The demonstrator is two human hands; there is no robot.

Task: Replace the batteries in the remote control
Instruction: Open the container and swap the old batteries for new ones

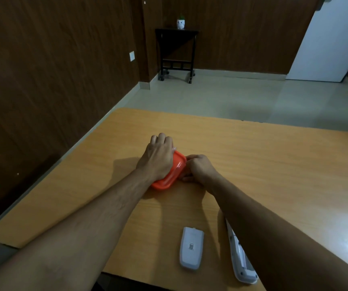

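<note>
Remote aside; fingers round orange box

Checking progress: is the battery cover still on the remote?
No: the battery cover lies alone on the table, apart from the remote.
</note>
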